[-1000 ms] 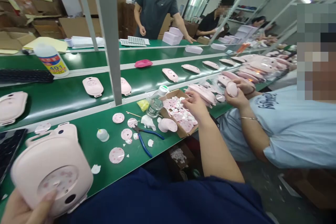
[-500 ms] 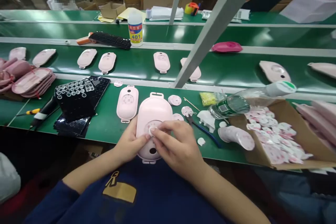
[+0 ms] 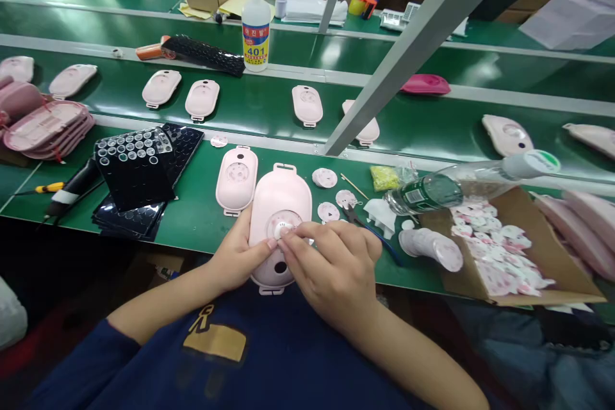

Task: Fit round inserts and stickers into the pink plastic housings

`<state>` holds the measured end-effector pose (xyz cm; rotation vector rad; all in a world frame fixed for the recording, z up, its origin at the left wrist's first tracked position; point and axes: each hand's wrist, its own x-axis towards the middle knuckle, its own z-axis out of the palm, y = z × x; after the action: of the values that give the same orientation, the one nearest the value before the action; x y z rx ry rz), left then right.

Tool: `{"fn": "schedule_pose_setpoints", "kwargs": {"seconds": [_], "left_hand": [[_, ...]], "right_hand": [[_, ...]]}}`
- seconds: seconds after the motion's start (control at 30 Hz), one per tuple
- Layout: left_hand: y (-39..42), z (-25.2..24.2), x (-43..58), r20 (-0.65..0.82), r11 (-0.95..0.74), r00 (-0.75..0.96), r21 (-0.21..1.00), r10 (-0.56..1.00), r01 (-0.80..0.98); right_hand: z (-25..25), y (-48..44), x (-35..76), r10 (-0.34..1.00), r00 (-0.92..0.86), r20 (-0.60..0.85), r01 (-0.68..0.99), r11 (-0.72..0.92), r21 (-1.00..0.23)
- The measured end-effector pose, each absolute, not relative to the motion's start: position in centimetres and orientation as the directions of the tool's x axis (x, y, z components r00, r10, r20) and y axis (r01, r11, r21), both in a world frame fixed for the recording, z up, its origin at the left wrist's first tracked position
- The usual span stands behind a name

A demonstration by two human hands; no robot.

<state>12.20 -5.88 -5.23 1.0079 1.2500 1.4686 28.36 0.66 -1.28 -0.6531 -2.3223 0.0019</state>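
My left hand [image 3: 239,248] grips the left side of a pale pink plastic casing [image 3: 281,195], held just off the bench's front edge, its thumb across the front. In the casing's round recess sits a small white round piece [image 3: 280,228] with tiny dark marks. The thumb and fingers of my right hand [image 3: 331,262] are pinched together at this piece's lower right edge. Beside my left hand, a similar pink casing [image 3: 236,180] lies on the bench. Printed discs [image 3: 325,177] and pliers with blue handles [image 3: 379,240] lie to the right.
A slanted grey post [image 3: 403,45] rises at the right. Pink casings [image 3: 307,106] line the green belt. A clear bottle [image 3: 427,191] leans over a cardboard box [image 3: 567,269] of printed pieces. Black sticker sheets [image 3: 134,189] lie left; a glue bottle [image 3: 256,32] stands behind.
My right fingers have shifted slightly, and more of the white piece's marked face shows in the recess. My left hand keeps its hold. The whole view has tilted a little.
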Motion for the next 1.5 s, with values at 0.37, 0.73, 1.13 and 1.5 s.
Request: {"fn": "schedule_pose_setpoints", "kwargs": {"seconds": [0.37, 0.73, 1.13, 1.5], "left_hand": [[-6.5, -5.7, 11.6, -0.018, -0.013, -0.213, 0.99, 0.977, -0.143], [-7.0, -6.3, 11.5, -0.021, -0.06, -0.274, 0.957, 0.961, -0.285], [-7.2, -5.6, 11.5, 0.005, -0.074, -0.291, 0.971, 0.957, -0.227], [-7.2, -5.9, 11.6, 0.064, -0.143, -0.311, 0.961, 0.948, -0.238]], "right_hand": [[-1.6, 1.7, 28.1, 0.59, -0.642, 0.489, 0.427, 0.806, -0.41], [-1.1, 0.4, 27.5, 0.52, -0.622, 0.586, 0.381, 0.854, -0.354], [-2.3, 1.4, 27.8, 0.622, -0.523, 0.582, 0.316, 0.776, -0.545], [-4.6, 1.1, 26.3, 0.726, -0.686, -0.053, -0.14, -0.203, -0.969]]}}
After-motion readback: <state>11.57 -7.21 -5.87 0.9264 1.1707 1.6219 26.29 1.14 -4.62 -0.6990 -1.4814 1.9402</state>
